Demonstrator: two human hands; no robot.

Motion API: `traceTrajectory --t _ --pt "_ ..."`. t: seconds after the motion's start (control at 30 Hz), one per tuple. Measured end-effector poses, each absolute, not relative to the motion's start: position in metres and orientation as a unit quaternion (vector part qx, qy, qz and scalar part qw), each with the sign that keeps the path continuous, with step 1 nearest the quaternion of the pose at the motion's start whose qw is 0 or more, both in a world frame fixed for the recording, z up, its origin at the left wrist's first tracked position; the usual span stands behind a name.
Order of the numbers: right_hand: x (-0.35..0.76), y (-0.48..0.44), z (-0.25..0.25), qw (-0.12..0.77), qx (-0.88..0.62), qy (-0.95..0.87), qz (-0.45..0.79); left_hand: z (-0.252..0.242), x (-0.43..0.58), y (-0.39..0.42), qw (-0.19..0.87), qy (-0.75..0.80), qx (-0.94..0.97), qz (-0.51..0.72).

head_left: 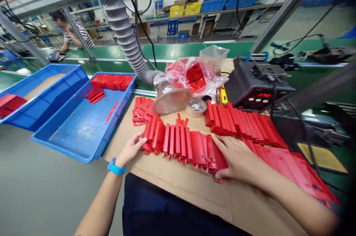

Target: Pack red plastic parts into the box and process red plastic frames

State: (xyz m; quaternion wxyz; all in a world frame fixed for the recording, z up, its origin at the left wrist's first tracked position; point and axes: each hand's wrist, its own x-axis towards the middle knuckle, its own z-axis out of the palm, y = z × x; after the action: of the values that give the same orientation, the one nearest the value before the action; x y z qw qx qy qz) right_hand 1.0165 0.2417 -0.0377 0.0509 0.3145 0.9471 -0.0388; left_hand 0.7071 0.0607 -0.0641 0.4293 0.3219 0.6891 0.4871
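A row of red plastic parts [178,141] stands side by side on a brown cardboard sheet [172,180]. At the left end of the row, my left hand [132,148] is closed against the outermost parts, fingers bent and thumb on the edge. My right hand [233,158] grips the other end, thumb low at the front and fingers over the top. Some parts lean and are unevenly spaced. Flat red pieces [143,110] lie loosely piled behind the left end. More red parts [244,123] are lined up behind and right of my right hand.
To the left are a blue bin [69,128] with red pieces and another blue bin [55,87]. A funnel-ended grey hose [119,17] hangs over the bench, near a solder reel [196,107], a bag of red pieces [196,76] and a black soldering station [258,87]. Beyond sits a person [83,37].
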Motion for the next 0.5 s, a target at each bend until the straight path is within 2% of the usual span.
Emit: traceTrajectory --t 0.13,0.27,0.4,0.5 --pt "1.023 0.247 -0.046 0.05 0.298 0.953 -0.01 -0.059 0.715 0.062 0.443 0.672 0.319 0.5" --pt "1.029 0.247 -0.04 0.061 0.28 0.958 0.012 -0.051 0.733 0.068 0.41 0.671 0.343 0.514" --pt "1.009 0.239 -0.012 -0.012 0.265 0.964 0.024 -0.051 0.765 0.077 0.332 0.688 0.384 0.52" --pt "0.961 0.225 0.01 -0.061 0.221 0.973 -0.024 -0.057 0.786 0.08 0.27 0.705 0.393 0.525"
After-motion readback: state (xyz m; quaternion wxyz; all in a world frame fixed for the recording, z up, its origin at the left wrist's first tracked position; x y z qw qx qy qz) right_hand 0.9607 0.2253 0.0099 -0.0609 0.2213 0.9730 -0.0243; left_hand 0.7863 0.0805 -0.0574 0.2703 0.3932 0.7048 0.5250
